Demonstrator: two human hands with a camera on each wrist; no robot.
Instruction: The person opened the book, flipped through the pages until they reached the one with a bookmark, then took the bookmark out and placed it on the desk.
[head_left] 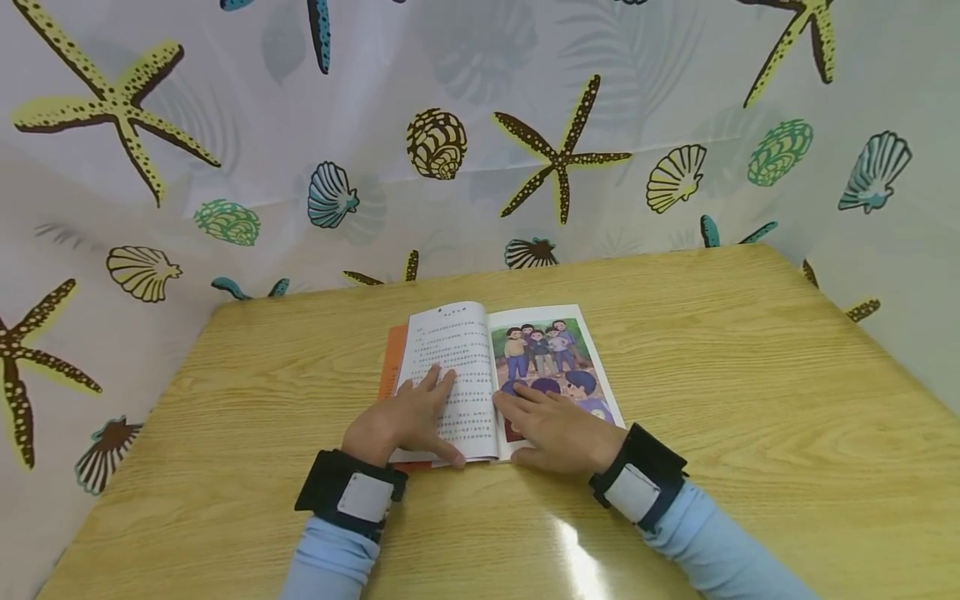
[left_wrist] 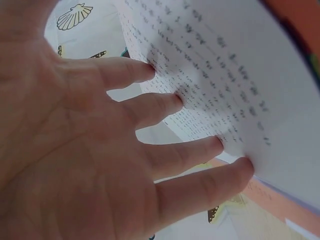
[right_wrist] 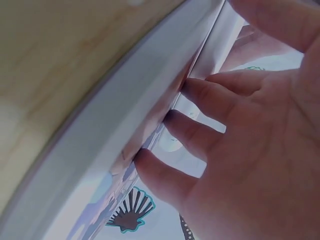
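An open book (head_left: 450, 333) lies on the wooden table, its left page printed with lines of text and its right page carrying a colour picture (head_left: 542, 350) of several people. My left hand (head_left: 408, 421) rests on the lower left page with fingers spread; in the left wrist view its fingertips (left_wrist: 245, 167) touch the text page (left_wrist: 200, 65). Across the lower part of the picture lies my right hand (head_left: 566, 429), fingers extended toward the spine. The right wrist view shows these fingertips (right_wrist: 145, 157) against the picture page (right_wrist: 120, 100). An orange cover edge (head_left: 392, 358) sticks out at the left.
The wooden table (head_left: 750, 367) extends to both sides of the book. Behind it hangs a white cloth (head_left: 465, 217) printed with shells and starfish. Black straps (head_left: 352, 496) circle both wrists, over light blue sleeves (head_left: 330, 558).
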